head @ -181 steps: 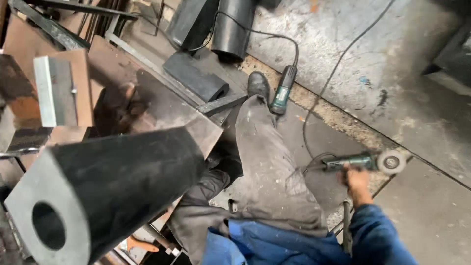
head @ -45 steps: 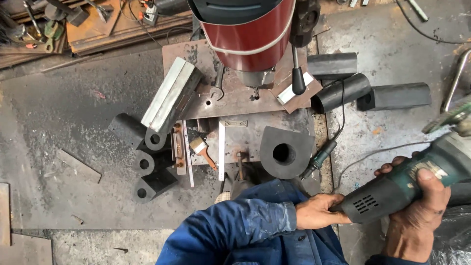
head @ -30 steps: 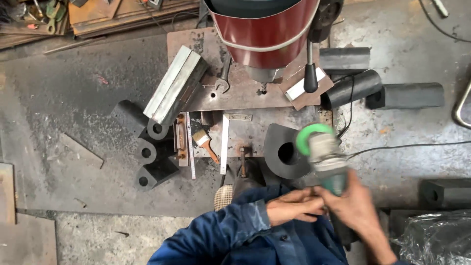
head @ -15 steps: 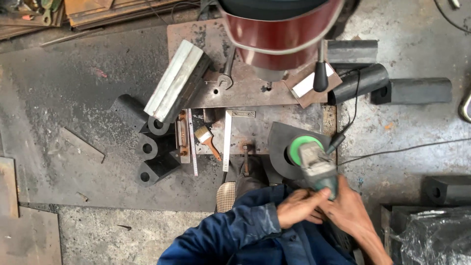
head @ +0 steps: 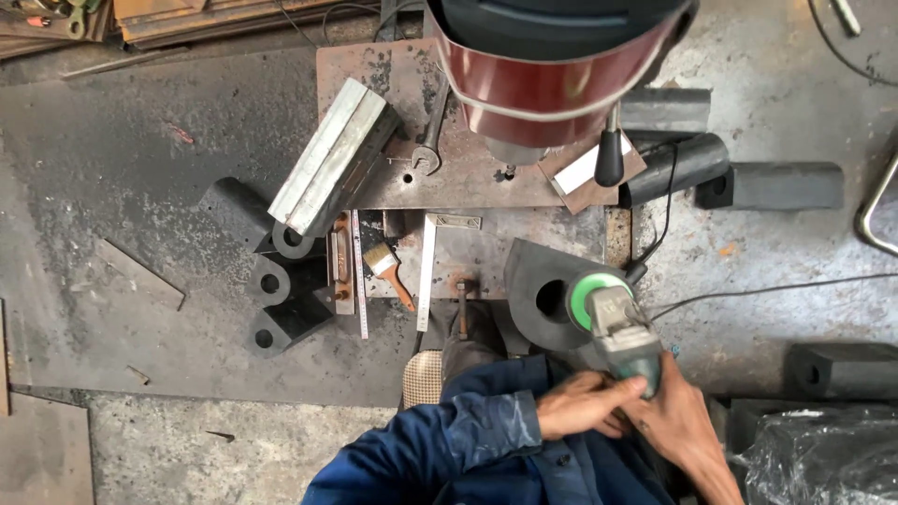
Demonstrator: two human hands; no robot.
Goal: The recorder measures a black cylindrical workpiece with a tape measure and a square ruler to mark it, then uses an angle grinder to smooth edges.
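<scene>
Both my hands grip a grey angle grinder (head: 622,327) with a green disc guard, held upright in front of my body. My left hand (head: 582,405), in a blue sleeve, clasps its body from the left. My right hand (head: 681,421) wraps it from the right and below. The grinder's head hangs over a dark rubber block with a round hole (head: 541,292) that stands on the floor just ahead of me. The grinder's black cable (head: 776,285) trails off to the right.
A red drill press head (head: 552,75) looms above a rusty steel plate (head: 374,84). A metal bar (head: 332,159), a spanner, a paintbrush (head: 388,271), a steel rule and more rubber blocks (head: 276,299) lie around. Further black blocks (head: 772,187) sit at the right.
Six seconds ago I was reaching for the grinder on the floor. I brought it in from the right with both hands. Over the last half second it has barely shifted.
</scene>
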